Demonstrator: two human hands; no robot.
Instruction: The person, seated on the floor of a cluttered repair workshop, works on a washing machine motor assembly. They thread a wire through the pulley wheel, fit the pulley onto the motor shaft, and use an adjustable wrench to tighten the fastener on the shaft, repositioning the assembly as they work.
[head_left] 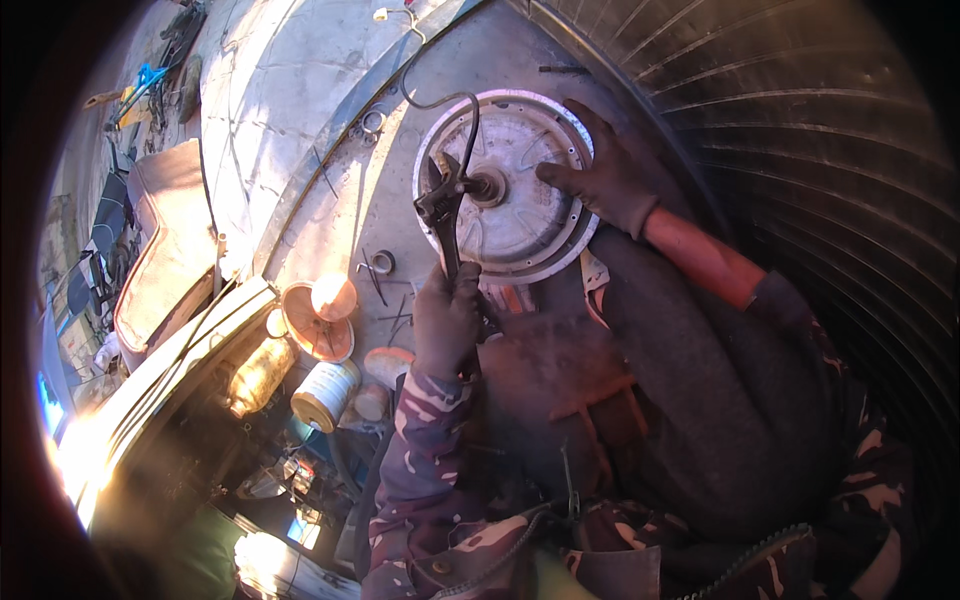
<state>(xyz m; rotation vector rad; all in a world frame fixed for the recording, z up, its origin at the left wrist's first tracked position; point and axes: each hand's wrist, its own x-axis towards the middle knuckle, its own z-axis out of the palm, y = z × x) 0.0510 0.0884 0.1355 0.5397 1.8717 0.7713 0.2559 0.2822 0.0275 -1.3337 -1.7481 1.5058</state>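
A round silver-grey hub motor [530, 225] lies in front of me, its face up, with a short axle [487, 188] and a black cable [474, 130] at the centre. My left hand [445, 320], in a dark glove, is closed round the handle of an adjustable wrench [448, 225]. The wrench's head is over the motor's face, just left of the axle; whether its jaws touch the axle I cannot tell. My gloved right hand [610, 175] grips the motor's right rim, thumb on the face and fingers along the outer edge.
Left of the motor, metal rings [382, 262] and thin tools lie on the floor. Nearer left stand an orange-rimmed dish [318, 325], a yellowish bottle [262, 375] and a white tub [326, 392]. A ribbed metal wall [800, 130] curves along the right. A brown padded seat [160, 240] lies far left.
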